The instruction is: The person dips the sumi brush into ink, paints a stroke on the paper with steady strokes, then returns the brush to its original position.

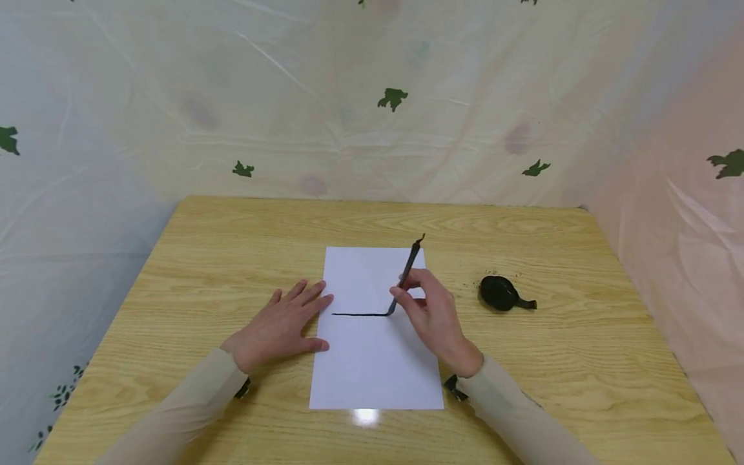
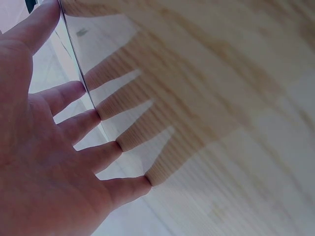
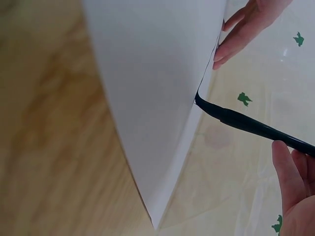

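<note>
A white sheet of paper lies on the wooden table, with a thin black horizontal line across its middle. My right hand pinches a dark brush between thumb and fingers. The brush stands tilted, its bent bristle tip touching the paper at the line's right end; in the right wrist view the brush shows the same contact. My left hand rests flat with spread fingers, its fingertips on the paper's left edge. In the left wrist view the palm and fingers of the left hand show.
On the wooden table, right of the paper, sits a small black dish with a short handle, dark specks beside it. A pale curtain with green leaf-like shapes hangs behind the table and along both sides.
</note>
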`<state>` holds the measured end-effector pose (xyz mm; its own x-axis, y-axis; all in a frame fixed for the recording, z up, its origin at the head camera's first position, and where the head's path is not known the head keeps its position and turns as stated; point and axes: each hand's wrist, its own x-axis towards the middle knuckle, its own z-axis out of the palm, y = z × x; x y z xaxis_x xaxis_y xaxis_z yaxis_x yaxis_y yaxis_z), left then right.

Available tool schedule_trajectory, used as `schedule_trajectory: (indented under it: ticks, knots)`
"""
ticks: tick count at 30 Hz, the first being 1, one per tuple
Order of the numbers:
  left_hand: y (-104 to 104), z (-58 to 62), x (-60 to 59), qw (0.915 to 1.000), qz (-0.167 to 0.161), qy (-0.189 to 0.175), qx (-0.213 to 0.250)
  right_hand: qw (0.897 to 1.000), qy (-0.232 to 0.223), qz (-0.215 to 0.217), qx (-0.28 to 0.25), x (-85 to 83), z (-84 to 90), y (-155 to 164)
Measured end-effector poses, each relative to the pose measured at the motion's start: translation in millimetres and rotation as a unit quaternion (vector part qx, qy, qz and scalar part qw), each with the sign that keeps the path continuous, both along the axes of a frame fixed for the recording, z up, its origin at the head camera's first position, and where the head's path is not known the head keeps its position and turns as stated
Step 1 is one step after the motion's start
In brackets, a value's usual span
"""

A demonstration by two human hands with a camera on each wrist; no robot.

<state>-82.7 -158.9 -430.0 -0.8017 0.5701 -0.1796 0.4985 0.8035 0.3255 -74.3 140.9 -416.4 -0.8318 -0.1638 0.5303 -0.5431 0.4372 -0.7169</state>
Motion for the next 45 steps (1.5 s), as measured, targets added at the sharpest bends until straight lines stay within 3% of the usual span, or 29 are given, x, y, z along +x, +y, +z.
schedule_trajectory:
  ticks: [45]
  knots:
    - [-2,1.0,0.8,1.0000,-0.003,0.005,0.005,0.999,0.036,-0.004,-0.004,-0.1,-5.5,15]
